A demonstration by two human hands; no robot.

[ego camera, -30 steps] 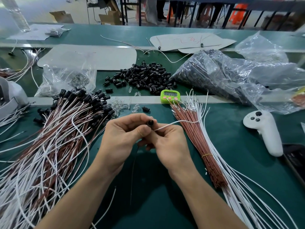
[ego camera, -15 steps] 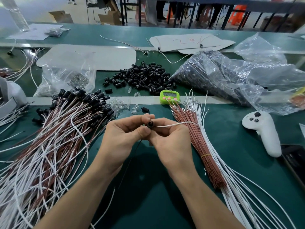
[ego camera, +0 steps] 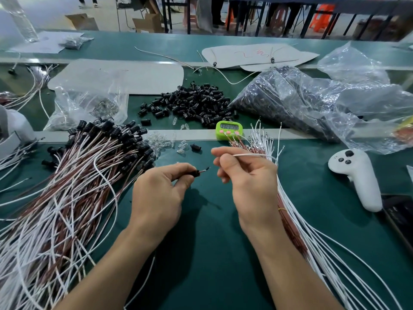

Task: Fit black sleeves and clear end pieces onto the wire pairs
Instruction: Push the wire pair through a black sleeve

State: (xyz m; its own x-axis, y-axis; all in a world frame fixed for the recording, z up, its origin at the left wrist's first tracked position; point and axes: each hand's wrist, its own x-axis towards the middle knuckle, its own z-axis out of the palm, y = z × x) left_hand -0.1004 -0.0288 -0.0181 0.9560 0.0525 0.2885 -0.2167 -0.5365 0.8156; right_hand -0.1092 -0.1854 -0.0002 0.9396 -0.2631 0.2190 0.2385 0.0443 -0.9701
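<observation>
Black sleeve (ego camera: 194, 173): centre of frame, pinched between the left thumb and forefinger; a reddish wire tip (ego camera: 205, 169) pokes out of its right end.
Left hand (ego camera: 158, 195): fingers curled, gripping the sleeve above the green table (ego camera: 212, 253).
Right hand (ego camera: 248, 182): just right of centre, apart from the left hand; thumb and forefinger pinch a white wire (ego camera: 252, 155) near its end, the other fingers curled.
White wire, course: runs right from the fingertips, then bends down toward the unfitted bundle.
Unfitted bundle (ego camera: 297, 220): red and white wires lying at right, fanning toward the lower right corner (a yellow band circles the red ones).
Fitted bundle (ego camera: 73, 186): large heap of wire pairs at left, black-capped ends pointing to the upper centre.
Loose sleeves (ego camera: 192, 101): black pile, upper centre.
Clear end pieces (ego camera: 161, 140): small scatter between the fitted bundle and the timer.
Timer (ego camera: 229, 130): green, pink buttons, above the right hand.
Clear bags (ego camera: 312, 104): upper right, one full of dark parts; another at upper left (ego camera: 89, 104).
Controller (ego camera: 355, 177): white, at the right edge.
</observation>
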